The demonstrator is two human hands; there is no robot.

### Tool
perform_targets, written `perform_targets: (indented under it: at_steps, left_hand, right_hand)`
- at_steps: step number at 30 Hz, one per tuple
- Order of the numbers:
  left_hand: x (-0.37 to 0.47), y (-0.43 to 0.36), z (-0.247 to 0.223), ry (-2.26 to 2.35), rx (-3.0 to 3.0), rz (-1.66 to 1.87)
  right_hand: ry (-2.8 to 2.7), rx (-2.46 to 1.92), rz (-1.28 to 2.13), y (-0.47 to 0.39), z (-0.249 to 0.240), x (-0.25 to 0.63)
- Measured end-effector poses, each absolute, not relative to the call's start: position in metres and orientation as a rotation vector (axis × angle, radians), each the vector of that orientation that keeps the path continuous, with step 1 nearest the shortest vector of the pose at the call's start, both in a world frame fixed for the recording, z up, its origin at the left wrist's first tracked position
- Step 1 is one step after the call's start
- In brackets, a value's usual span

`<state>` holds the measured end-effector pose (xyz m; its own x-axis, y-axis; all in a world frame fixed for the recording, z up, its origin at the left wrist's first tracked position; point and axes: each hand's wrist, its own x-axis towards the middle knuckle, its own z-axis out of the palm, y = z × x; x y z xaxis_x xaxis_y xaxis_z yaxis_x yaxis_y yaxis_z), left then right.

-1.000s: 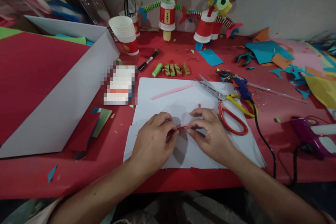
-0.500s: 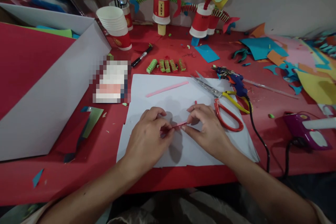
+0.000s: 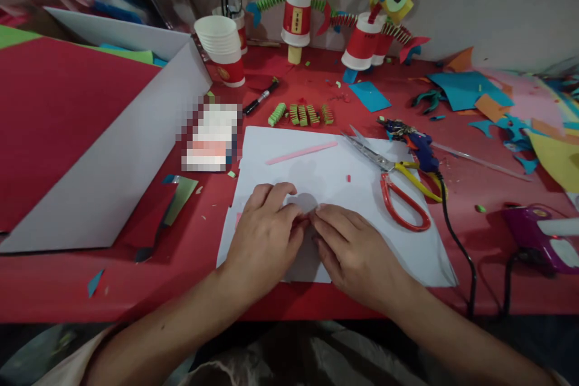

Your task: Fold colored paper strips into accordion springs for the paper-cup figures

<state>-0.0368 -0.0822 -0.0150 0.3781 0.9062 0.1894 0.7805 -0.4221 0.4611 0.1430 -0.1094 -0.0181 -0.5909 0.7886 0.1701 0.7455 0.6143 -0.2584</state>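
Over a stack of white paper [image 3: 289, 184], my two hands meet at the fingertips. My left hand [image 3: 269, 235] pinches a narrow red paper strip [image 3: 306, 217] between thumb and index finger. My right hand [image 3: 355, 247] grips the strip's other end, its fingers bent together and hiding most of it. Beyond them a pink paper strip [image 3: 302, 153] lies flat on the white paper. A tiny red scrap [image 3: 348, 178] rests above my right hand. Scissors [image 3: 384, 164] with red and yellow handles lie to the right, blades apart.
A blue glue gun [image 3: 423, 151] with a black cord lies beyond the scissors; a purple device [image 3: 538, 235] is far right. Folded paper springs [image 3: 310, 114], a marker [image 3: 261, 96], stacked paper cups [image 3: 221, 51] and cup figures [image 3: 297, 18] stand behind. A large box [image 3: 113, 187] fills the left.
My right hand has moved in against my left fingertips, and its fingers now cover more of the red strip. The view has shifted slightly, so everything appears further right.
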Motion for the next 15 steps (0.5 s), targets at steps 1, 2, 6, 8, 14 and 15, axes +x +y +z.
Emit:
perform_targets:
  at_steps: [1, 2, 6, 8, 14, 15]
  left_hand:
    - [-0.04, -0.085, -0.013, 1.498, 2.388, 0.594]
    - [-0.044, -0.088, -0.012, 1.518, 2.408, 0.587]
    - [-0.058, -0.094, -0.014, 1.578, 2.36, 0.64]
    - [-0.061, -0.094, -0.017, 1.585, 2.332, 0.668]
    - [-0.059, -0.091, -0.022, 1.595, 2.327, 0.676]
    - [-0.059, -0.091, -0.022, 1.6, 2.324, 0.674]
  right_hand:
    - [-2.577, -1.258, 0.232, -0.11, -0.018, 0.142]
    - [-2.586, -1.257, 0.216, -0.111, -0.018, 0.142]
    - [-2.622, -1.258, 0.053, -0.115, -0.021, 0.14]
    - [-2.62, -1.266, -0.002, -0.117, -0.02, 0.137]
    - [-2.637, -1.316, 0.04, -0.125, -0.017, 0.126]
    - [-2.629, -1.349, 0.046, -0.126, -0.018, 0.124]
